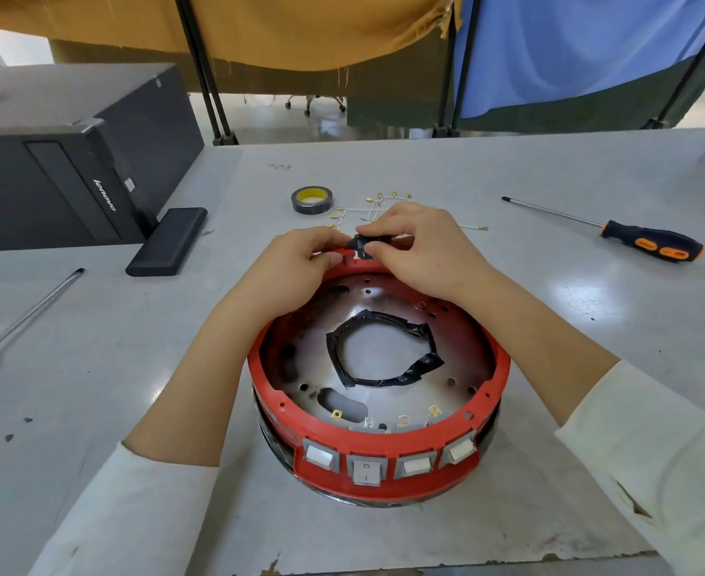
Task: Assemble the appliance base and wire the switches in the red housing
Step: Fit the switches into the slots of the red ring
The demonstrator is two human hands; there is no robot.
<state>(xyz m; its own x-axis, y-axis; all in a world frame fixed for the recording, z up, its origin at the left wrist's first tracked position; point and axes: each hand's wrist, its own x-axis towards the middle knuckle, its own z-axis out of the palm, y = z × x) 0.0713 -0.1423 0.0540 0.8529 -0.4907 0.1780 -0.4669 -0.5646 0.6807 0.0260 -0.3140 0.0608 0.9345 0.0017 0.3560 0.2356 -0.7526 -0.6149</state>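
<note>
Both hands are up at the far rim of the red housing (pixel 377 444), which sits near the front edge of the grey surface (pixel 550 284), about midway along it. The right hand (pixel 421 251) pinches a small black part (pixel 363 246) right at that rim, fingers curled around it. The left hand (pixel 296 259) grips the rim just beside it, thumb pressed onto the red edge; whether it also touches the black part is hard to tell from here.

Count the switches (pixel 366 469) on the near wall of the housing: four, side by side, grey-framed with white rockers. Behind them, four metal terminals (pixel 403 421) stand up inside the ring. One metal plate (pixel 384 309) fills the housing floor, its centre hole lined with crumpled black tape (pixel 400 376).

Beyond the hands, one roll of tape (pixel 312 199) lies flat, and next to it a loose bunch of white wires (pixel 367 209) with brass ends, partly hidden by the right hand. Two screwdrivers: an orange and black one (pixel 649 245) toward the right edge, another (pixel 26 318) at the left edge. One black computer tower (pixel 64 160) lies at the far left corner, and a black block (pixel 168 241) touches it.
</note>
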